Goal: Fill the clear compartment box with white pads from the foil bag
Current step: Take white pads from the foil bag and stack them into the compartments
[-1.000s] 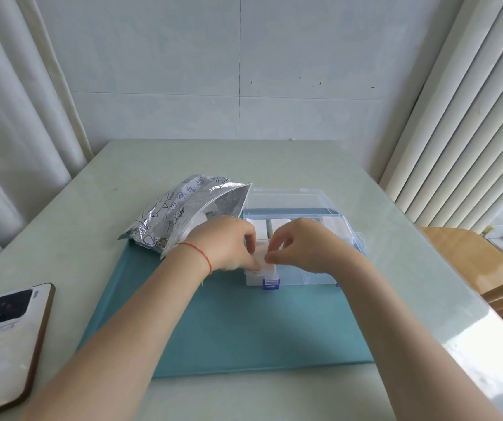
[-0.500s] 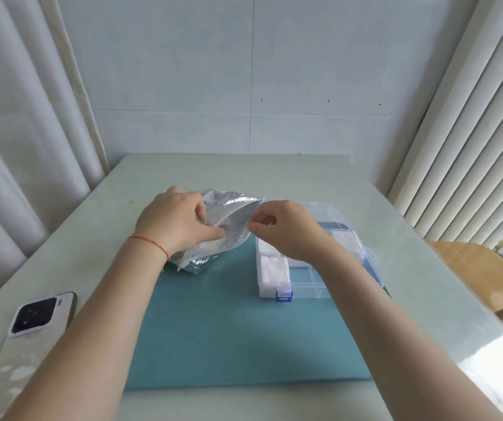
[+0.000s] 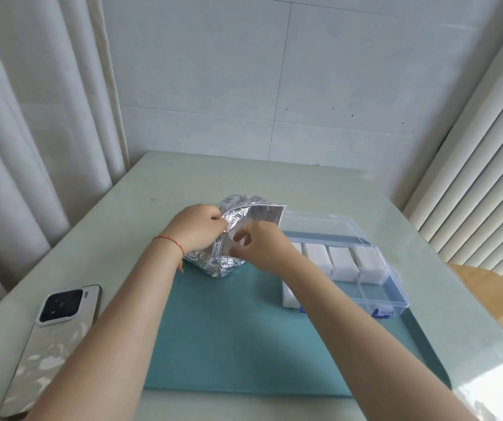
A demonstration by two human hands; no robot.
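Foil bag (image 3: 238, 235), mouth toward the box (image 3: 374, 287), gripped by left hand (image 3: 197, 227); right hand (image 3: 259, 244) pinches inside.

Bright, soft daylight from the right. Glare whitens the worktop (image 3: 487, 387) near corner. Faint shadows. Wide-angle bending at edges; slightly soft detail.

**One head camera, looking down and forward**

I have a single wide-angle view from the wearer's head, tilted down over the tabletop (image 3: 320, 189) toward the wall at 12 o'clock. Both forearms enter close from 6 o'clock. No second view overlaps.
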